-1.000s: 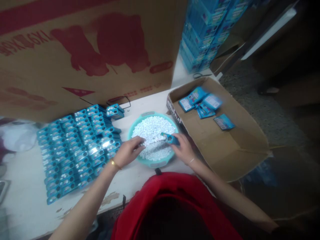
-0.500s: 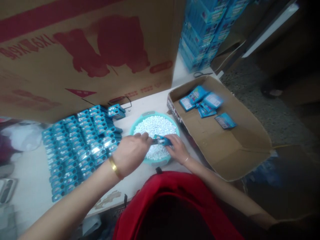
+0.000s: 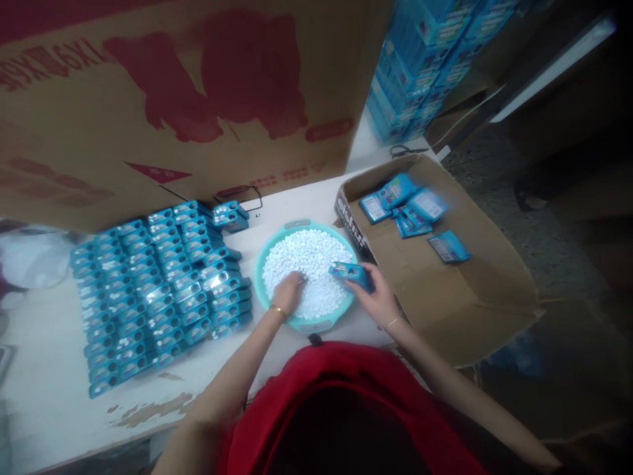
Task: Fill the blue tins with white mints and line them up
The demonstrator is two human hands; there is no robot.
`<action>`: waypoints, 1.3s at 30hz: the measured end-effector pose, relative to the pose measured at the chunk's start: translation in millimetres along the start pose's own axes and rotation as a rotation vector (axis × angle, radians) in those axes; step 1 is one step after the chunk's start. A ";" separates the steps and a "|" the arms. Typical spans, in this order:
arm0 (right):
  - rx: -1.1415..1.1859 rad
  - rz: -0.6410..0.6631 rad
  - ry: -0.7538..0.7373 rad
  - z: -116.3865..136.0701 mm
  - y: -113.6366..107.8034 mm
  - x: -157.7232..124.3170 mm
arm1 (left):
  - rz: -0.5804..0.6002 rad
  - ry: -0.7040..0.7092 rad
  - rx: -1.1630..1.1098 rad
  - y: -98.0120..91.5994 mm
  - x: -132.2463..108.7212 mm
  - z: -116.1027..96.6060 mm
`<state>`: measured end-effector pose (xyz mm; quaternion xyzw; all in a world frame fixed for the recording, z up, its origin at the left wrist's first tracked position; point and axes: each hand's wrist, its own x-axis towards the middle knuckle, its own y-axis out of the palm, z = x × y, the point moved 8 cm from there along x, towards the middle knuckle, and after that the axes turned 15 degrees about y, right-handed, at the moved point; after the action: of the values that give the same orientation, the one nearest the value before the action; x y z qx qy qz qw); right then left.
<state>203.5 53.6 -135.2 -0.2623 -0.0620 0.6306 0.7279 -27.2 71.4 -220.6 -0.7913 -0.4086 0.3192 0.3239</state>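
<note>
By the right hand [image 3: 378, 298] a small blue box [image 3: 345, 270], likely light and crushable, best held by its edges, is gripped at one end over the right rim of the basin [image 3: 258, 280]; among white pellets [image 3: 309, 249] the left hand [image 3: 287, 294] is rested, its fingers' closure not discernible

A: Furniture, as my monitor shows it?
B: White tabletop [image 3: 291, 204], brown worn patches [image 3: 153, 410] near its front edge. I log a large printed carton [image 3: 237, 158] standing along the back.
A: Floor?
B: Grey, speckled floor [image 3: 499, 175], right side, dim. I note far right nearly black; tabletop brighter.
</note>
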 end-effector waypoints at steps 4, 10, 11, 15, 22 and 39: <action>0.028 -0.010 0.026 -7.0 -1.0 -0.7 | -0.041 0.008 -0.070 11.4 12.7 -4.9; -0.007 -0.014 0.006 -5.6 -4.4 -5.4 | -0.068 0.132 -0.142 -41.9 -17.9 -5.2; -0.033 -0.015 -0.018 -2.0 -4.0 -6.3 | -0.077 0.176 -0.155 -55.5 -23.6 -11.9; -0.127 -0.003 -0.160 19.4 3.4 -10.7 | -0.055 0.316 -0.140 -104.1 -37.8 -48.3; -0.172 0.066 -0.366 45.4 27.9 -20.9 | 0.214 0.419 0.282 -140.2 -31.7 -115.5; 0.089 0.226 -0.245 34.0 53.9 -25.7 | 0.038 0.485 0.140 -154.7 -25.0 -119.9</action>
<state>136.4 43.1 -124.8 -0.1560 -0.0923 0.7378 0.6502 -14.5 90.4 -24.7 -0.8279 -0.2810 0.1536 0.4604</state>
